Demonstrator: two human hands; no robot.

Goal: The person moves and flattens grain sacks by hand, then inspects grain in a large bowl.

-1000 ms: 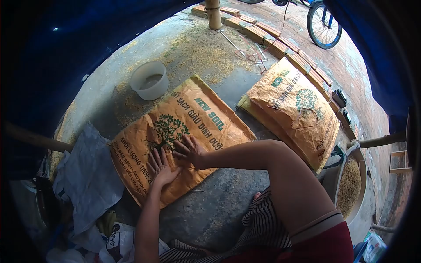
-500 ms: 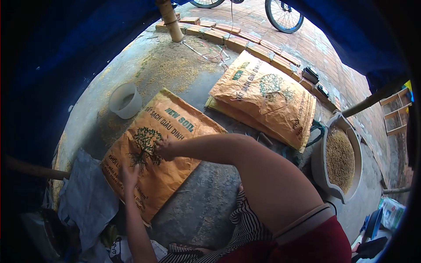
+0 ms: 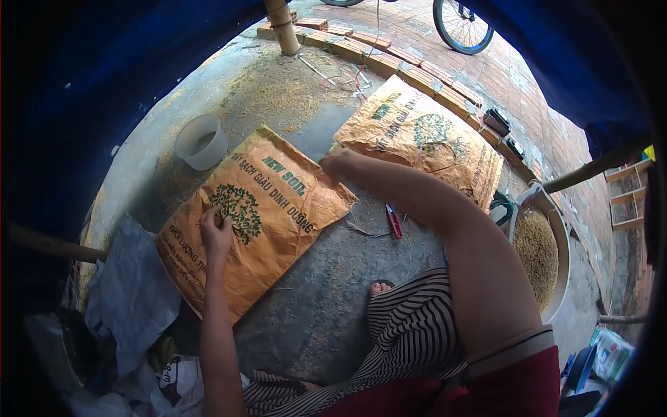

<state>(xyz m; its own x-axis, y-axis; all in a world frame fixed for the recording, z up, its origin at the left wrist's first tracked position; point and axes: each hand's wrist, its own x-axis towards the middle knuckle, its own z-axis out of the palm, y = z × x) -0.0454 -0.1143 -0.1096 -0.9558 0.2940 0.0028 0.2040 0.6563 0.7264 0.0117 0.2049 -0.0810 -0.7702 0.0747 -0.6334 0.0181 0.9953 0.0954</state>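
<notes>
Soil bag (image 3: 267, 254) is lying flat under slightly parted fingers of L hand (image 3: 218, 235), mostly spread, some creases remaining; R hand (image 3: 336, 165) is meeting its edge, can't tell finger gap.

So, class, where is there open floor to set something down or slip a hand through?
Floor lies open between the near sack, striped trousers and red-handled tool, under light debris. It is crowded at lower left, where the plastic sheet meets the bags, and between the near sack and far sack, by the right hand.
</notes>
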